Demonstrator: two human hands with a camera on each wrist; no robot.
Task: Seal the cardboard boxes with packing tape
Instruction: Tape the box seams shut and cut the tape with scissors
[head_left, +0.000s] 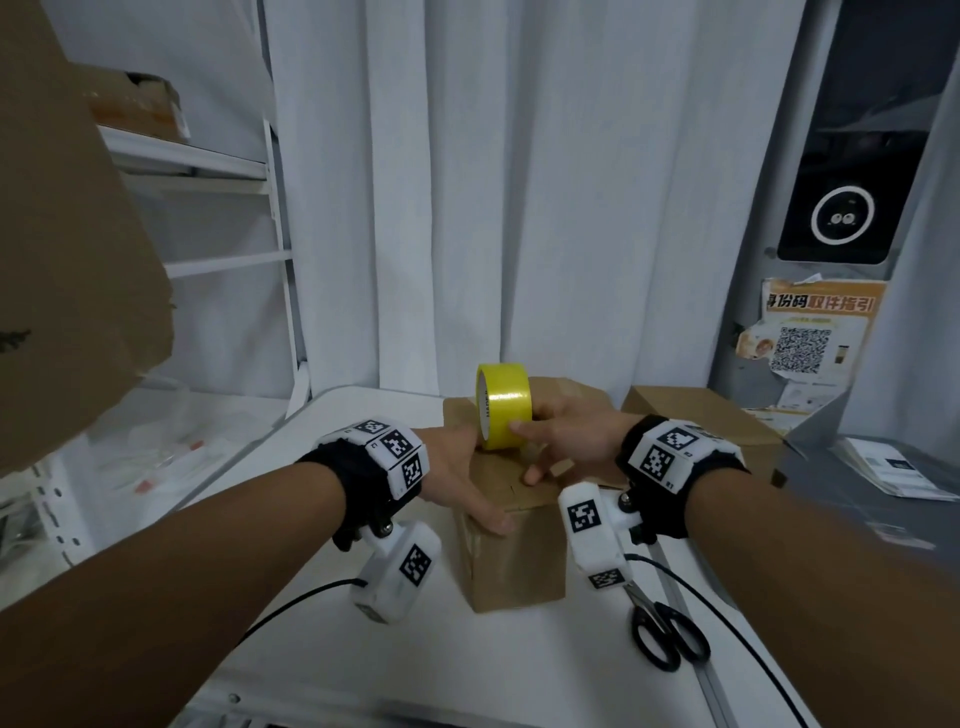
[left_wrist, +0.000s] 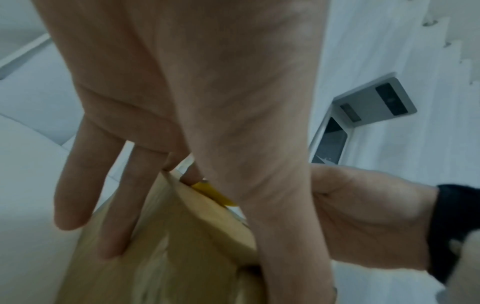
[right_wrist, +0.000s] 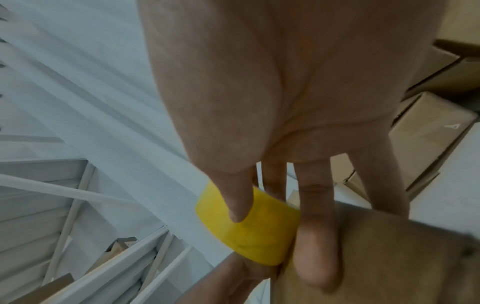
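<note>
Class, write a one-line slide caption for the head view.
Right hand holds yellow tape roll on cardboard box; left hand steadies it.

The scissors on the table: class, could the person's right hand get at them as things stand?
Probably not at once: the right hand grips the yellow tape roll. The scissors lie uncovered below that wrist, so freeing the hand should suffice.

An orange poster (head_left: 818, 332) on the grey wall at the far right carries large Chinese characters along its top, partly readable as "身份码取件指引", with a black QR code (head_left: 801, 351) printed below them. The inner core of the yellow tape roll (head_left: 503, 406) shows small black letters, "MADE". Smaller print on the poster is too blurred to read.
</note>
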